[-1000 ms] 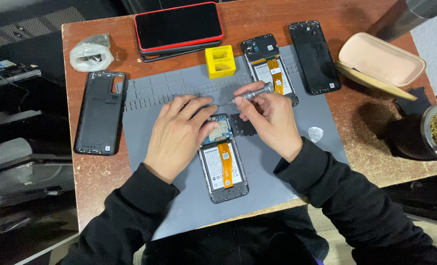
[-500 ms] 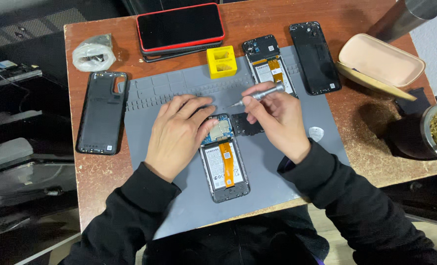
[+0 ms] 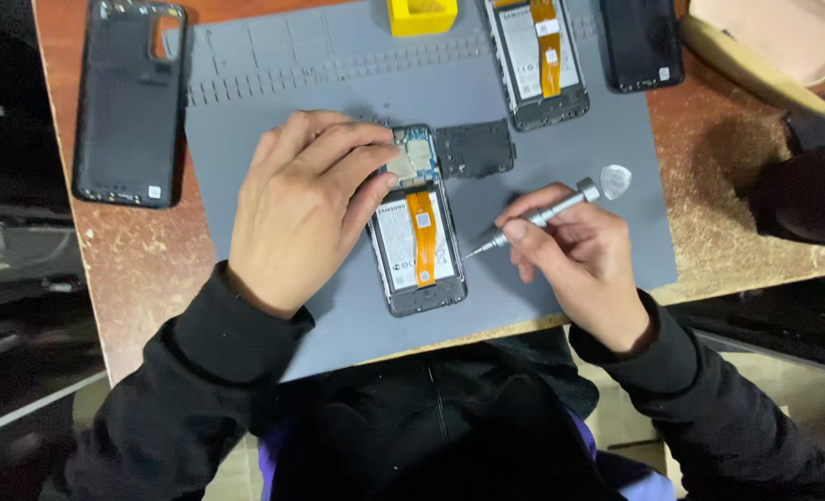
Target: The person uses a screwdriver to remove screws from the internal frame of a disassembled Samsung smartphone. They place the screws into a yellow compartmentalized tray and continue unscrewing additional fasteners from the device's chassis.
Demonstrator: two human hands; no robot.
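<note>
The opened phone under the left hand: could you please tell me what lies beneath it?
The opened phone lies on the grey mat. The left hand covers its upper left edge.
</note>
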